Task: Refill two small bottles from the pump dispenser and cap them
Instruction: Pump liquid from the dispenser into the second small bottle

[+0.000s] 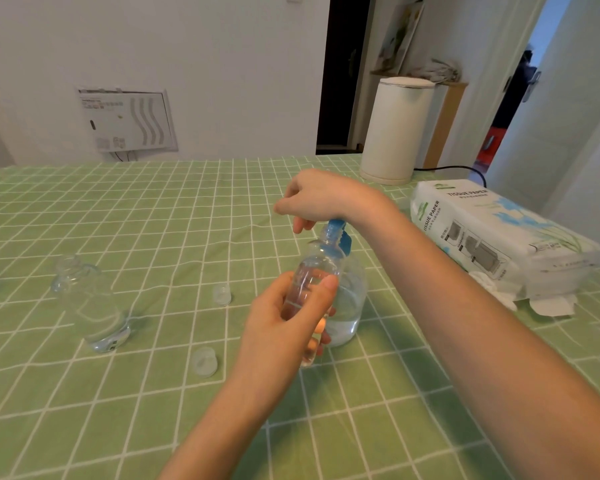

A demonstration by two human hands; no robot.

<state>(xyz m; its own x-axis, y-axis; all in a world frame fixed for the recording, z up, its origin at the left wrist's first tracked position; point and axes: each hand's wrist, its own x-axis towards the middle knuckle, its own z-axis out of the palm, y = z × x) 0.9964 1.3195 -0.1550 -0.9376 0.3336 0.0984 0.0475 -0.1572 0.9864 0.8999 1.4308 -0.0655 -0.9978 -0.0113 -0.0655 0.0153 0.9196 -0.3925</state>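
Green checked cloth covers the tabletop (118,209), and near its middle the filling goes on. The left hand (281,323) grips a small bottle (312,271) round its body, thumb on the near side and fingers wrapped behind. It holds the bottle raised and tilted so that the open neck sits right at the blue head of the pump dispenser (352,299). The right hand (316,199) is over that head with its fingers hanging loosely curled, gripping nothing (whether the heel of the hand presses the pump I cannot tell). The dispenser stands just behind the bottle with clear liquid in its lower part; how full the small bottle is cannot be read through the plastic.

Well to the left stands the other clear bottle (90,306), uncapped as far as I can see. Two clear caps lie loose between them, one farther (222,294) and one nearer (205,362).

I judge the task to be at an early or middle stage: one bottle is at the pump, neither is capped, and both caps wait.

A tissue pack (492,230) lies to the right, with a white canister (395,129) beyond it.
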